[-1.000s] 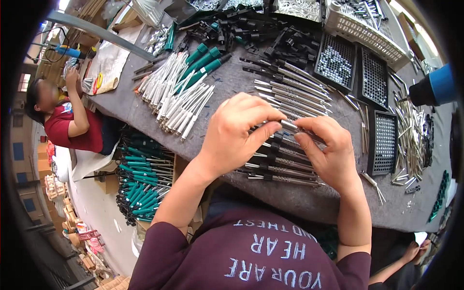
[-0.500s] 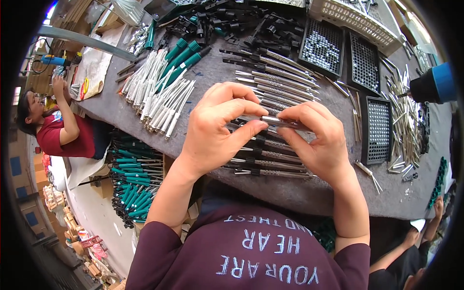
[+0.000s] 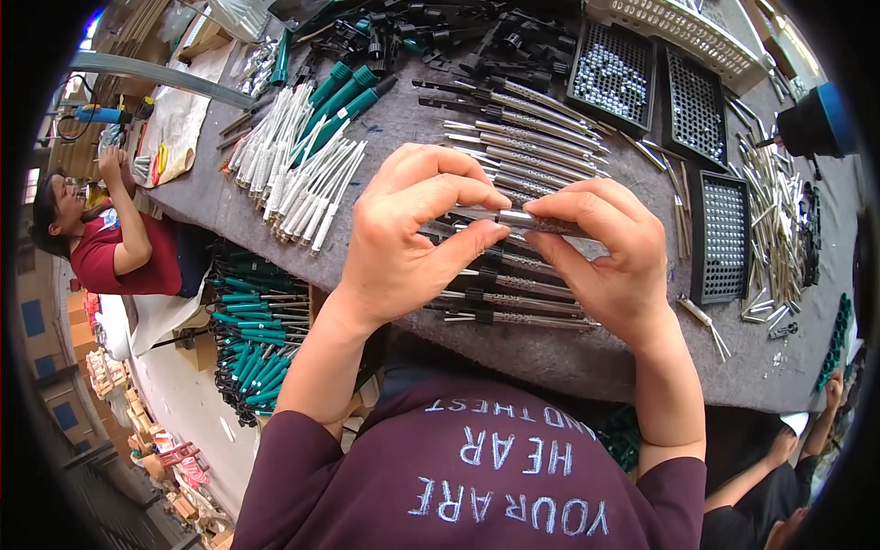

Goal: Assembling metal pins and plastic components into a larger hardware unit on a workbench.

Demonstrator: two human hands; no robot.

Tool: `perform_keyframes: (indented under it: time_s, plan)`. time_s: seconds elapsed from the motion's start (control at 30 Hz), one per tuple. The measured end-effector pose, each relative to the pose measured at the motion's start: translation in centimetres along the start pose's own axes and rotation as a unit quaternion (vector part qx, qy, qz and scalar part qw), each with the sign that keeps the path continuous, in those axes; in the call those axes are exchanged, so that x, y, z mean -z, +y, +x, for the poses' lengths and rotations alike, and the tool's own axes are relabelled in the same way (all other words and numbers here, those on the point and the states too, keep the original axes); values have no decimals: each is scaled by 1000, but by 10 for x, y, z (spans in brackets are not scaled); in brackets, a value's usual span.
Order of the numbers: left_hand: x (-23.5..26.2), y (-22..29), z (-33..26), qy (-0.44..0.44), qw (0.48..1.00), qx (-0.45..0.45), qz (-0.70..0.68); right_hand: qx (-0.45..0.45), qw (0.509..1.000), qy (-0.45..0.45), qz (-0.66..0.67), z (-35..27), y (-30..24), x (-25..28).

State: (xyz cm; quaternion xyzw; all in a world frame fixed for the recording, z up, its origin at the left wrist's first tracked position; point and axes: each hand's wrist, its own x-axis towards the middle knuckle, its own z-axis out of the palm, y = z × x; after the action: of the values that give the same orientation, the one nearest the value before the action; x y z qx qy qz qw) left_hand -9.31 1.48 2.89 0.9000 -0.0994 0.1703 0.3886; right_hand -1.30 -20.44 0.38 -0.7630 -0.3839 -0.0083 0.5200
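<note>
- Since half a second ago your hands have held their place over the grey felt; the rod between them sits much as it did.
- Your left hand (image 3: 408, 243): thumb and fingers pinch the dark end of a slim metal rod (image 3: 521, 220).
- Your right hand (image 3: 610, 261): fingertips pinch the rod's other end, rod level between both hands.
- Just beneath your fingers: a row of like rods (image 3: 513, 298) lying on the felt table (image 3: 568, 353).
- Beyond your fingertips: more silver rods (image 3: 527, 124), then black perforated trays (image 3: 720, 238).
- Left of your left hand: white-and-green handled tools (image 3: 307, 170).
</note>
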Motion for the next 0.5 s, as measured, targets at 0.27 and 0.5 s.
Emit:
perform_keyframes:
  time_s: [0.27,0.5]
  plan:
    - [0,6,5,20,1000,-10,9,14,1000,3,-14,2,-2,5]
    - [-1,1,2,11,1000,-20,18,21,1000,-8,-4,2,0,4]
